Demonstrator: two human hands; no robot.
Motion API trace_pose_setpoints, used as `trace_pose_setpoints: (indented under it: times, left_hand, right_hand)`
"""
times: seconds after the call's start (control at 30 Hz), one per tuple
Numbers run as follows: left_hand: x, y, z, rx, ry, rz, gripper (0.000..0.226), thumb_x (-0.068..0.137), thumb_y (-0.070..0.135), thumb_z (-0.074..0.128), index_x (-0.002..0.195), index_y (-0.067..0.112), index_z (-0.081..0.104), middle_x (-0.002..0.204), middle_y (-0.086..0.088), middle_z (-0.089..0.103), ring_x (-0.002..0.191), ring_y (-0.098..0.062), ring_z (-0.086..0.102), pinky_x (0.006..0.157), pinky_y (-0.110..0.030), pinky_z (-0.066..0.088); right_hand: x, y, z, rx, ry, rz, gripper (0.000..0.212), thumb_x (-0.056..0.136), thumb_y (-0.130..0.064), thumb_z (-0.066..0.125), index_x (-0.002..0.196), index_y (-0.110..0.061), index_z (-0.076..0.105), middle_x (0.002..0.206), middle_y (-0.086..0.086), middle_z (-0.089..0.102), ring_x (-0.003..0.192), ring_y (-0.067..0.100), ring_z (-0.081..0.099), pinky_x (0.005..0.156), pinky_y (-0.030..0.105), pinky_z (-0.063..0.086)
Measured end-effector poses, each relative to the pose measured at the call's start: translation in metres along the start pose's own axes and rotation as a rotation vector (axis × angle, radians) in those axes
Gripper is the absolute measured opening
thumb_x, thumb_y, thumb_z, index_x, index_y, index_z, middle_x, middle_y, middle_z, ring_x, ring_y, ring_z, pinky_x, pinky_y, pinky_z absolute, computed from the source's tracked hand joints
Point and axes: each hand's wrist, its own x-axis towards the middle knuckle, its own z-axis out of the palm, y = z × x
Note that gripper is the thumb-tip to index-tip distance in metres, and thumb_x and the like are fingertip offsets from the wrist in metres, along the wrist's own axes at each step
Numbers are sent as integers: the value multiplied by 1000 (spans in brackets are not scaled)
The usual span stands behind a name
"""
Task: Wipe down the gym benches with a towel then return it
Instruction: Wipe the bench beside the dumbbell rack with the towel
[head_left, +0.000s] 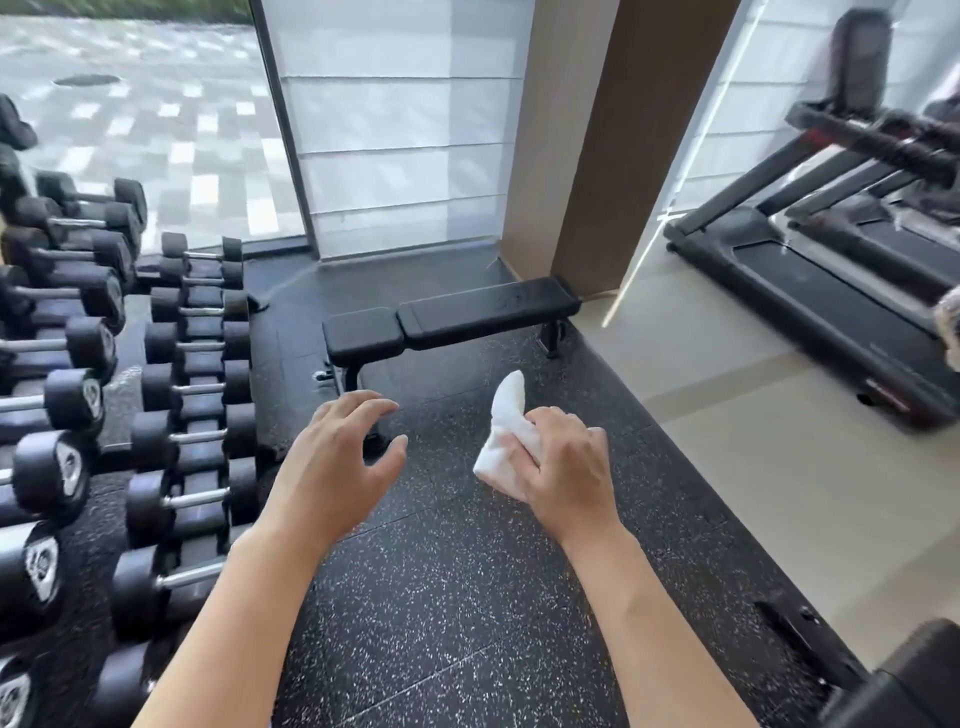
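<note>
A black padded gym bench (452, 319) stands flat on the speckled rubber floor ahead of me, near the window. My right hand (569, 462) grips a folded white towel (506, 434), held in the air short of the bench. My left hand (337, 467) hovers beside it with fingers spread and loosely bent, holding nothing. Both hands are nearer to me than the bench and touch nothing else.
A rack of black dumbbells (192, 395) fills the left side. A treadmill (831, 291) stands on the pale floor at right. A wooden pillar (602, 145) rises behind the bench. Another dark piece of equipment (904, 680) sits at the bottom right corner.
</note>
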Motion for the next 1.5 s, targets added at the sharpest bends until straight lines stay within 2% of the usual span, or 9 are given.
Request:
trace_pose_setpoints:
  times: [0.13,0.33,0.53,0.77,0.9,1.1,1.23,1.5]
  left_hand:
    - [35,-9,5,-33,18,2,37,94,44,64,129,30,65,134,15,58,125,-8,50,102,-29,42]
    - [103,-14,28,-40,41,-22,35,96,40,64,129,29,64,133,14,60,127,-12,52,105,-35,44]
    - [179,6,55,-15,40,-86,34,96,39,64,128,28,64,131,14,61,125,-12,53,105,-39,47]
    - [259,21,60,34,110,-149,31,96,34,65,127,26,66,127,11,64,122,-12,55,101,-33,46]
    - [289,15,54,66,128,-187,30,97,31,66,126,23,67,126,9,65,122,-15,55,102,-30,42]
    - [337,-15,50,82,126,-206,32,98,30,64,128,22,66,130,8,64,125,-15,54,105,-35,45]
    - [372,-56,44,52,136,-181,31,98,34,63,128,25,65,129,12,63,123,-12,53,102,-33,45]
    - [446,-152,6,-32,141,-142,28,98,34,63,124,27,67,125,13,63,120,-10,55,98,-32,45]
  right_hand:
    - [38,2,13,17,-1,-8,31,103,-52,50,96,-23,58,90,-11,59,83,16,55,83,42,40]
    - [107,33,43,111,-32,-8,28,103,-50,54,98,-23,59,92,-12,59,85,15,55,84,43,42]
    - [192,80,60,192,-57,-49,28,101,-44,60,93,-18,60,87,-7,61,79,17,55,81,46,48]
    - [291,108,79,302,-54,-136,32,102,-48,58,90,-18,59,81,-9,58,72,12,53,68,35,47]
    - [328,103,96,339,-86,-159,32,102,-48,58,87,-19,56,79,-7,58,71,14,54,65,36,49]
    - [377,95,132,336,-98,-157,26,100,-44,60,89,-21,56,80,-8,58,71,14,54,65,34,48]
    - [409,75,158,315,-84,-157,31,101,-48,58,91,-19,58,81,-8,61,71,14,55,66,33,47]
    - [482,-7,205,268,-75,-200,37,102,-50,57,92,-15,61,84,-3,63,75,18,59,69,42,52]
